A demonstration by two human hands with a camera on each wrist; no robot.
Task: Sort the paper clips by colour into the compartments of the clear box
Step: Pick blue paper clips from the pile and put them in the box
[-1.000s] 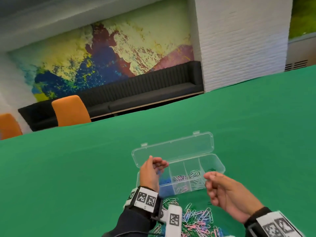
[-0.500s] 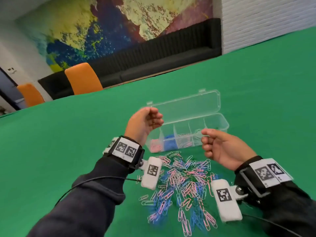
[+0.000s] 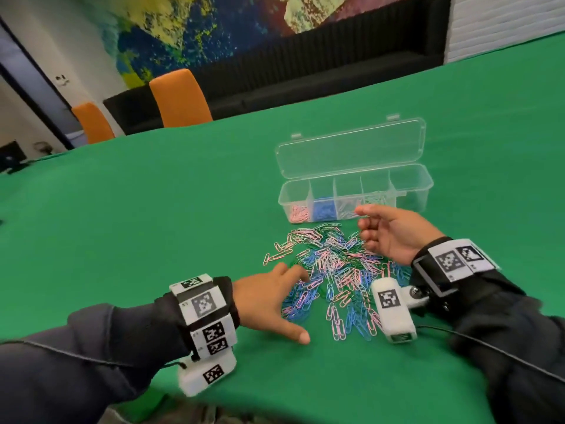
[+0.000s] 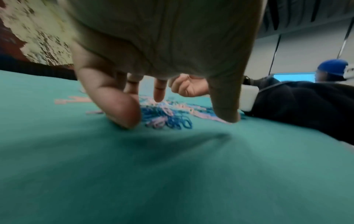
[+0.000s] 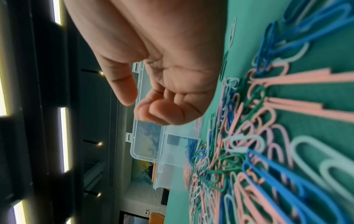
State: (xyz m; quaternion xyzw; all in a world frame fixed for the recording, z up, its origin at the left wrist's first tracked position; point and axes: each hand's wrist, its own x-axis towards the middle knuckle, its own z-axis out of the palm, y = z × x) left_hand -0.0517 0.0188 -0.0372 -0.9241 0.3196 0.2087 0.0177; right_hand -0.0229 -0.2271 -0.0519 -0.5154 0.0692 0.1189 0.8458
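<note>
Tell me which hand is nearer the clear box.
Right. The right hand hovers just in front of the box, over the pile's far edge. The left hand is down at the near left edge of the pile, farther away.

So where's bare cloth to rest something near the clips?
Bare green tablecloth lies left of the mixed paper-clip pile and the clear compartment box, beyond the open lid, and near the left hand. Crowded: between pile, box and right hand.
</note>
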